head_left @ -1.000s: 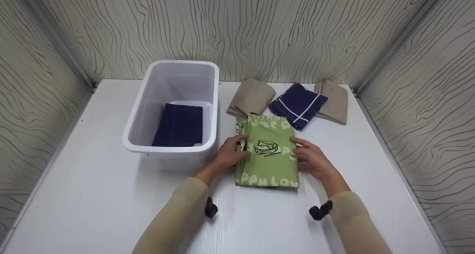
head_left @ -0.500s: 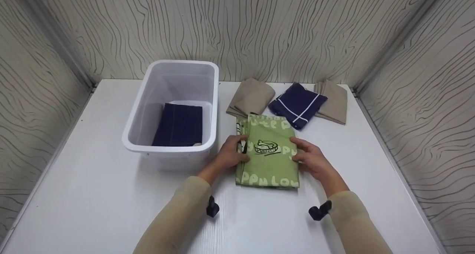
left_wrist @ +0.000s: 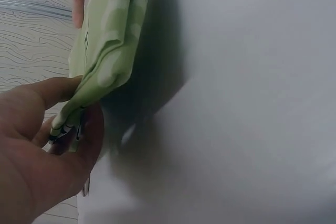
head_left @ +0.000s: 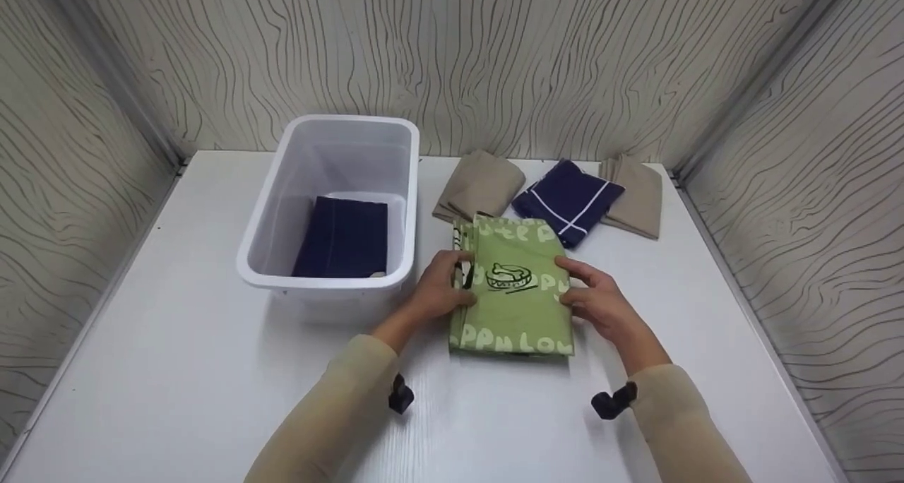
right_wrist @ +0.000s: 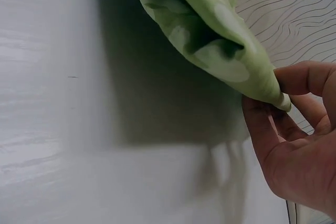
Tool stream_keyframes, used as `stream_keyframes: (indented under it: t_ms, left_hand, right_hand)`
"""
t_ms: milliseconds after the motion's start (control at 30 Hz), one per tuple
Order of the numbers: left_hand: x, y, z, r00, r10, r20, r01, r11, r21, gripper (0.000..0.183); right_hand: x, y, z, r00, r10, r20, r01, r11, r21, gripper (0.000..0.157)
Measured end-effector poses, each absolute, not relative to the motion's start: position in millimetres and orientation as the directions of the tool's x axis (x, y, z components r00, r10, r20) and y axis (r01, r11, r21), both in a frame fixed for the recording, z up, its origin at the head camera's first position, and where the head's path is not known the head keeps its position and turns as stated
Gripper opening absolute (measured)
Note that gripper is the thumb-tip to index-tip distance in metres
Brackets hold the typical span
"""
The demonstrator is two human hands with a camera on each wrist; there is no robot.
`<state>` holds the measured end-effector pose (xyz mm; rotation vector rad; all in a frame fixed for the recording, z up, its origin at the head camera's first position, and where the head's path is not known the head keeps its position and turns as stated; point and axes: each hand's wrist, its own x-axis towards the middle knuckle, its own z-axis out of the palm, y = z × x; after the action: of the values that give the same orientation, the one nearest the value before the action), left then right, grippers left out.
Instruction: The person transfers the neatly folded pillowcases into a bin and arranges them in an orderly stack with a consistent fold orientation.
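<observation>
A folded green cloth (head_left: 519, 317) with pale lettering and a black drawing of a bone in a bowl lies between my two hands. My left hand (head_left: 436, 291) pinches its left edge, thumb on top. Its right edge is pinched by my right hand (head_left: 604, 303). In the left wrist view, the thumb and fingers of the left hand (left_wrist: 37, 163) close around the cloth's layers, and a shadow on the table shows the cloth raised a little. The right wrist view has the right hand (right_wrist: 307, 161) gripping the other edge, the cloth bulging above the table.
Left of the hands stands a white plastic bin (head_left: 326, 283) holding a folded navy cloth (head_left: 345, 237). Behind the green cloth lie a beige folded cloth (head_left: 487, 179), a navy one with white lines (head_left: 565, 193) and another beige one (head_left: 639, 197). Patterned walls enclose the white table (head_left: 169, 342).
My right hand's grasp on the cloth's edge has tightened since a second ago. The green cloth has risen slightly and shifted a touch to the right.
</observation>
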<state>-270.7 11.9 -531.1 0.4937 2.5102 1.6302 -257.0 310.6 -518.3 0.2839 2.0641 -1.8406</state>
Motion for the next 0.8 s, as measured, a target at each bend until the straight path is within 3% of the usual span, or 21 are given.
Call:
stream_keyframes:
  t_ms: [800]
  left_hand:
    - [-256, 19, -463, -0.942, 0.302, 0.145, 0.262, 0.393, 0.881, 0.072]
  right_hand:
    - [-250, 319, -454, -0.958, -0.149, -0.245, 0.22, 0.165, -0.961, 0.076]
